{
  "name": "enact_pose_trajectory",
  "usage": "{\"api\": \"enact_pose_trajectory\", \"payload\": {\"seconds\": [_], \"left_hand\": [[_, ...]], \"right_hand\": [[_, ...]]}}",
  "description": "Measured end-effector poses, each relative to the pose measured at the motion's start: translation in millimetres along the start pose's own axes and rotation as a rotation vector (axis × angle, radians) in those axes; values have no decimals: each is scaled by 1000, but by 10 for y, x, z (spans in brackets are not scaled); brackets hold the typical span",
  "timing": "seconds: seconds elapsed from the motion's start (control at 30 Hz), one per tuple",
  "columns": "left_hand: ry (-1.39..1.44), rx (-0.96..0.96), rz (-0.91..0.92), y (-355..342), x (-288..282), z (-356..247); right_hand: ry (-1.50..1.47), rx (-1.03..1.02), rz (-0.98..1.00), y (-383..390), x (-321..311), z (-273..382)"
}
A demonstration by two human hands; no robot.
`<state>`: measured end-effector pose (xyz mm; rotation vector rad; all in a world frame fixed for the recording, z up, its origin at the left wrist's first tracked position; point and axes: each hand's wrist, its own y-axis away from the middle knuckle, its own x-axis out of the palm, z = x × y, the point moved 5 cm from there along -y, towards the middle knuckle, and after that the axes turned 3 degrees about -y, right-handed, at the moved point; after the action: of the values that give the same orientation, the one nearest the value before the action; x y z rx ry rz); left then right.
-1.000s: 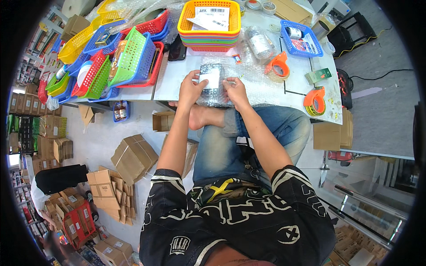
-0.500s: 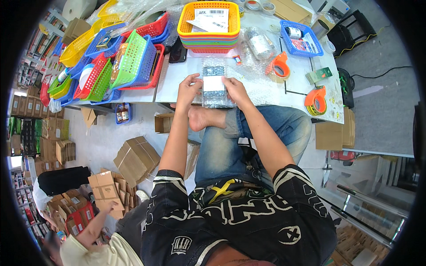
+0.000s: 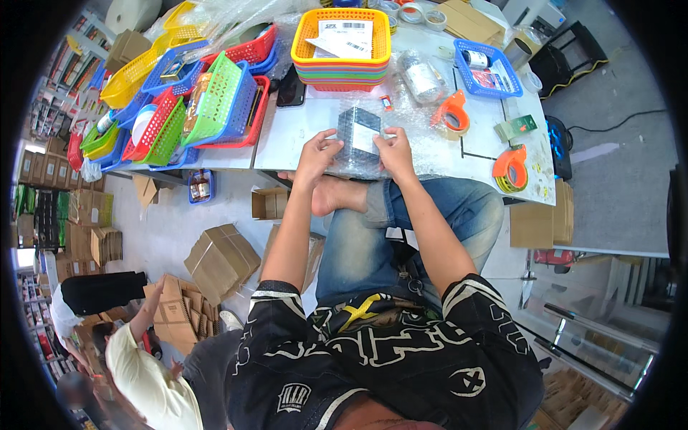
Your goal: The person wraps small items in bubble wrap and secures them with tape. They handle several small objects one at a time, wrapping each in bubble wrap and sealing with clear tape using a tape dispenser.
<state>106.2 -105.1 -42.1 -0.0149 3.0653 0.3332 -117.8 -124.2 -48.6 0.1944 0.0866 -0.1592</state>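
Note:
Between my hands, at the near edge of the white table, a dark box [image 3: 349, 136] with a white label sits tilted in clear bubble wrap [image 3: 342, 167]. My left hand [image 3: 320, 155] grips its left side, thumb and fingers pressed together on the wrap. On the other side my right hand [image 3: 395, 151] holds the box, thumb over the label's edge. Beyond it stands a stack of coloured baskets [image 3: 340, 84], the top one yellow with printed labels inside. A small red-and-blue packet [image 3: 387, 102] lies just past the box.
Baskets of goods [image 3: 215, 107] crowd the left. On the right are two orange tape dispensers [image 3: 453, 115] [image 3: 510, 169], a green box [image 3: 514, 127], a bubble-wrapped item [image 3: 421, 77] and a blue basket [image 3: 494, 84]. A black phone [image 3: 291, 89] lies left of the stack. Cardboard boxes [image 3: 222, 261] and a person [image 3: 154, 380] are at lower left.
The wrapped box has shifted slightly right and turned from lying flat to a tilt, with both hands moving along. The person at lower left has moved an arm upward.

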Motion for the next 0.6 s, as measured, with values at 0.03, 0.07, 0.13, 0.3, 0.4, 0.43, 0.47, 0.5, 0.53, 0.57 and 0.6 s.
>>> {"api": "enact_pose_trajectory", "payload": {"seconds": [0.03,0.07,0.13,0.3,0.4,0.43,0.47,0.5,0.53,0.57,0.6], "left_hand": [[-17,31,-18,12,1,7],[-9,27,-44,6,-36,17],[-77,81,-75,12,-11,-37],[-131,147,-34,33,261,-181],[-168,112,-41,19,222,-35],[-140,96,-33,43,242,-15],[-112,79,-27,69,262,8],[-85,68,-18,78,295,-22],[-81,66,-20,102,315,-49],[-76,64,-24,136,325,-70],[-70,60,-27,162,333,-70]], "right_hand": [[4,7,32,14,48,-7],[7,15,64,17,90,-8],[37,21,77,-47,86,-81],[136,-98,71,-181,-91,-298],[-53,84,190,-83,9,-212],[-81,130,220,-43,6,-183],[-49,131,247,-5,9,-144],[-19,127,270,-19,-4,-121],[11,123,296,-29,-5,-102],[13,132,319,-32,2,-92],[16,141,342,-47,-5,-116]]}}
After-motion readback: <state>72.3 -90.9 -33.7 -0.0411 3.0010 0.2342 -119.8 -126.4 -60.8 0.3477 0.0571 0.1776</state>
